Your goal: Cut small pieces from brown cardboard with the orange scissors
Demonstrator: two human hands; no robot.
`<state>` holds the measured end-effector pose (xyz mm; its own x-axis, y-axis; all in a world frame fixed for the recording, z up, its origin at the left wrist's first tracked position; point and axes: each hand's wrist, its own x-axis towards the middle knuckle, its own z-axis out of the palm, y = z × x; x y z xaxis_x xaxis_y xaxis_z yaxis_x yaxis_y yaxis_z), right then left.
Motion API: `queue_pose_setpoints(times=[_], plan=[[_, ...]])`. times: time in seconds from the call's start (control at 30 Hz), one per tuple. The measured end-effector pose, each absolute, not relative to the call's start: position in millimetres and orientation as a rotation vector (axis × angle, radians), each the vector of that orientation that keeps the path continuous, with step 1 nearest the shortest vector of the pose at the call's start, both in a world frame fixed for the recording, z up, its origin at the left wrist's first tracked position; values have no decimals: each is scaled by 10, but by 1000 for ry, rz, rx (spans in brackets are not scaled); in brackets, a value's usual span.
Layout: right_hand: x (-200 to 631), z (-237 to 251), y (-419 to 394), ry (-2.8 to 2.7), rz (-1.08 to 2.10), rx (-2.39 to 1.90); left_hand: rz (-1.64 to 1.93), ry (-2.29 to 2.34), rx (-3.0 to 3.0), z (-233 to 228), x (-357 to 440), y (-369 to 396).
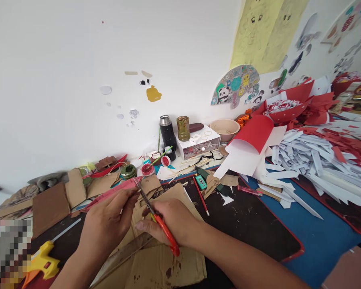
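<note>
My right hand (171, 220) grips red-handled scissors (165, 233), whose metal blades (142, 194) point up and left. My left hand (108, 224) pinches something small right at the blades, with its fingertips against them; what it pinches is too small to tell. Both hands hover over brown cardboard pieces (162, 265) lying on a black mat (252, 224).
A yellow glue gun (43, 261) lies at the lower left. A red pencil (201, 196), a black flask (167, 134), a white box (198, 144), a bowl (225, 128) and paint pots stand beyond. A heap of white and red paper strips (313, 160) fills the right.
</note>
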<state>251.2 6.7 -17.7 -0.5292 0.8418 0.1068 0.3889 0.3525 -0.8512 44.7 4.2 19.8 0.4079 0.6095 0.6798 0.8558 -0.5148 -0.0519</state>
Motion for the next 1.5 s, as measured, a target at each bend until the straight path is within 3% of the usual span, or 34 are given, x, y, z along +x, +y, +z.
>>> queue_pose_setpoints(times=[0.43, 1.03, 1.5], plan=[[2530, -180, 84, -2083, 1121, -1015, -872, -1279, -2257, 185, 428, 56], [2478, -191, 33, -1993, 1120, -1127, -1164, -1561, -2387, 169, 499, 24], [2489, -272, 131, -2115, 915, -1175, -927, -1446, -2308, 122, 487, 82]])
